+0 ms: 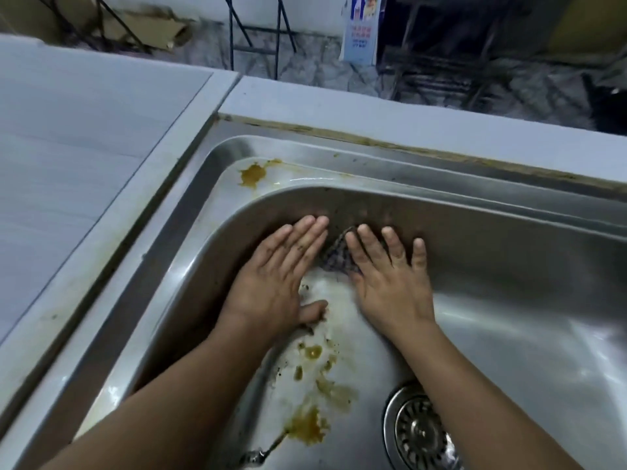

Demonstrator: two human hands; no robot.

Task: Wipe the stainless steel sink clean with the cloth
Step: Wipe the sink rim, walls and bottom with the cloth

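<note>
Both my hands are down in the stainless steel sink [509, 252], at its far left corner. My right hand [386, 273] lies flat with straight, spread fingers on a dark checked cloth [336, 256], pressing it against the basin. Only a small part of the cloth shows between my hands. My left hand [278, 276] lies flat on the steel just left of the cloth, fingers straight and together. Yellow-brown stains [315, 385] and dark specks streak the basin floor below my hands. Another yellow stain [252, 174] sits on the sink's upper ledge at the far left corner.
A round metal drain strainer [420, 432] is set in the basin floor at the lower right. A pale countertop [74, 157] surrounds the sink on the left and behind. Beyond the counter stand black metal racks [441, 62] and cardboard [142, 28] on a tiled floor.
</note>
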